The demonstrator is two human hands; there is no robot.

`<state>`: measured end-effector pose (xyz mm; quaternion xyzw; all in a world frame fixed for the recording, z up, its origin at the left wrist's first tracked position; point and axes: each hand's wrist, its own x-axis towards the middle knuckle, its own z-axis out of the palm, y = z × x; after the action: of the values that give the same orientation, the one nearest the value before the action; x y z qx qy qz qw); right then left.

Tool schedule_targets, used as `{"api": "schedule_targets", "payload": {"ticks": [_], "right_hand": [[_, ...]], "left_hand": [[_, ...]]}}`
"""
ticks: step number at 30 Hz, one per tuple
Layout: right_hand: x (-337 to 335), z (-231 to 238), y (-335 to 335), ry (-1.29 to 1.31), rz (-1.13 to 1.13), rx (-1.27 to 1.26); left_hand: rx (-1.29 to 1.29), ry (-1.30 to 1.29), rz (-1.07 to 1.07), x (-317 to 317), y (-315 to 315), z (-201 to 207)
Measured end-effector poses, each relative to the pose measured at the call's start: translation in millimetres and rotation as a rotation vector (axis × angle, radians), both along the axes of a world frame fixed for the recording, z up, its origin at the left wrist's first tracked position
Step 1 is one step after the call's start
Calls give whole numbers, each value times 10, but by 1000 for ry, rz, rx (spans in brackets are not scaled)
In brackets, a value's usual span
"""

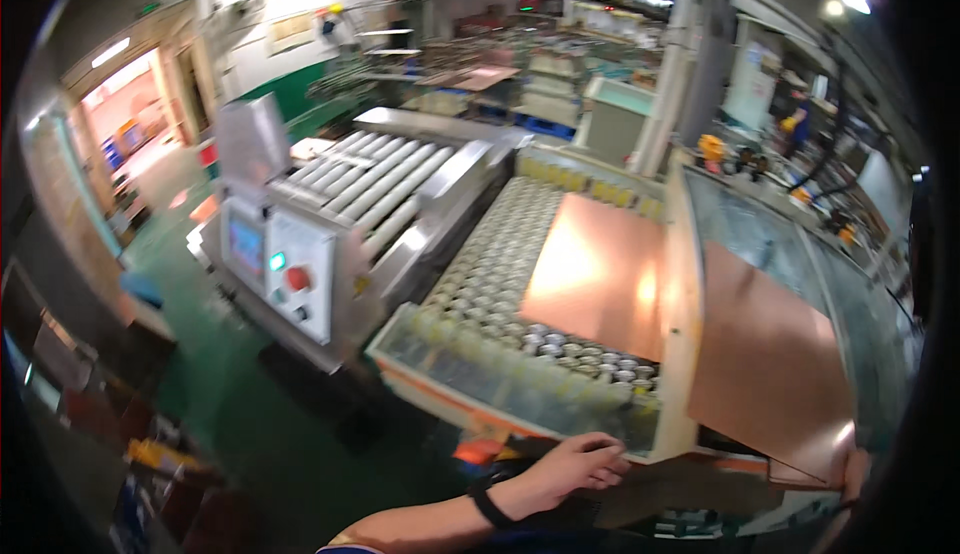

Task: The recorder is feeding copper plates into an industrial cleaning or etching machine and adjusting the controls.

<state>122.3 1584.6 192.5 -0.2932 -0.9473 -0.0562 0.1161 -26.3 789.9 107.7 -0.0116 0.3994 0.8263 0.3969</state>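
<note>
My left hand (575, 470), with a dark band at the wrist, hovers by the near rim of the roller conveyor (490, 279). Its fingers are loosely bent and I see nothing in them. At the lower right edge of the picture, my right hand (856, 474) grips the near corner of a copper sheet (768, 359); its fingers are partly hidden in shadow. That sheet stands tilted along the right side of the conveyor wall. A second copper sheet (600, 274) lies flat on the conveyor's small wheels, shiny with reflected light.
Left of the conveyor stands a metal roller table (375, 179) with a control panel (300, 274) bearing a red button. A pale wall (680, 324) divides the conveyor from a glassy cover (760, 224). Stacked sheets (550, 89) are at the back; green floor (215, 354) lies left.
</note>
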Motion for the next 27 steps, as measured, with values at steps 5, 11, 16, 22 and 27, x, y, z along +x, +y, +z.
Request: {"api": "schedule_targets", "payload": {"ticks": [5,11,16,22,27], "right_hand": [[-314,-237,-496,390,25,-442],[-85,-9,-719,313,-151,-301],[-226,177,-1184,281,-214,-316],[-307,413,-1662,309,-301,-342],[-302,320,-1552,295,-298,-277]], "left_hand": [[-8,-8,13,-162,131,167],[91,20,-11,-522,322,333],[-201,224,86,-1112,309,386],[-1009,647,104,-2465,-101,-349],[-1649,1034,-172,-3039,-505,-993]]}}
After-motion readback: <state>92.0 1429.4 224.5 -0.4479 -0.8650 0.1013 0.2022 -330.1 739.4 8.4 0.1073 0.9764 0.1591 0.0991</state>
